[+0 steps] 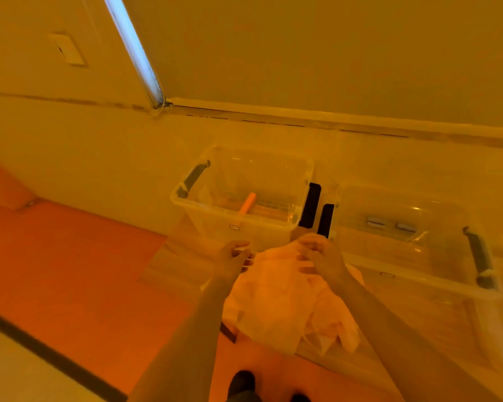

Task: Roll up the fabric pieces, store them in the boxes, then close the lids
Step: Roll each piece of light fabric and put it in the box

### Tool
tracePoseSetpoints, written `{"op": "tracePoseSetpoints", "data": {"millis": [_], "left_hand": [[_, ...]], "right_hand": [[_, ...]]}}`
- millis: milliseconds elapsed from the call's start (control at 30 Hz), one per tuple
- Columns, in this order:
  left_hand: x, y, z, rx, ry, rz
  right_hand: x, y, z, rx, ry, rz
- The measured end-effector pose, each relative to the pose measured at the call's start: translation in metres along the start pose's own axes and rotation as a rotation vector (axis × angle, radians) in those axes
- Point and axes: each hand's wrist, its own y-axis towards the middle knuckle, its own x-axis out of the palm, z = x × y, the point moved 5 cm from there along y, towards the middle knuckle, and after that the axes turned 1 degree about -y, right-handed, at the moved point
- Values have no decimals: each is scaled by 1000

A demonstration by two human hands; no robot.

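Observation:
A pale fabric piece (285, 297) hangs crumpled in front of me, held up by its top edge. My left hand (234, 255) pinches its upper left corner and my right hand (317, 253) grips the upper right part, fingers curled. Just behind the hands stands a clear plastic box (241, 224) with its lid off, dark handles on its sides and an orange stick inside. A second clear box (404, 256) stands to the right, also open at the top, with small grey items at its bottom.
Both boxes rest on a low light surface (169, 262) against a pale wall. Orange floor (79, 274) spreads to the left, edged by a dark strip. My shoes (241, 382) show at the bottom. A bright tube (134, 50) runs up the wall corner.

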Motion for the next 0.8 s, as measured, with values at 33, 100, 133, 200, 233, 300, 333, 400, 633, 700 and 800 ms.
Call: {"op": "tracePoseSetpoints", "data": {"millis": [33,100,133,200,233,300,333,400,633,700,800], "left_hand": [[-1,0,-5,-12,14,-9],[-2,1,-13,-24,28,-21],[-2,2,-17,-29,33,-28],[-4,4,-22,-50,44,-50],[-6,5,-24,-61,47,-61],[-9,9,-26,-73,44,-78],[-11,11,-27,-74,43,-85],[-15,15,-27,-74,50,-101],[-34,36,-28,-100,98,-105],[-36,40,-30,-108,105,-116],[-37,44,-36,-128,123,-134]], "right_hand": [[2,0,10,30,-2,-2],[5,0,30,88,-24,0],[7,-1,39,116,-39,4],[10,0,55,167,-52,16],[12,0,63,190,-49,20],[17,2,73,230,-29,38],[19,3,76,244,-17,49],[23,7,79,263,-4,70],[38,22,88,301,-25,83],[44,24,88,311,-43,70],[55,27,89,322,-45,30]]}}
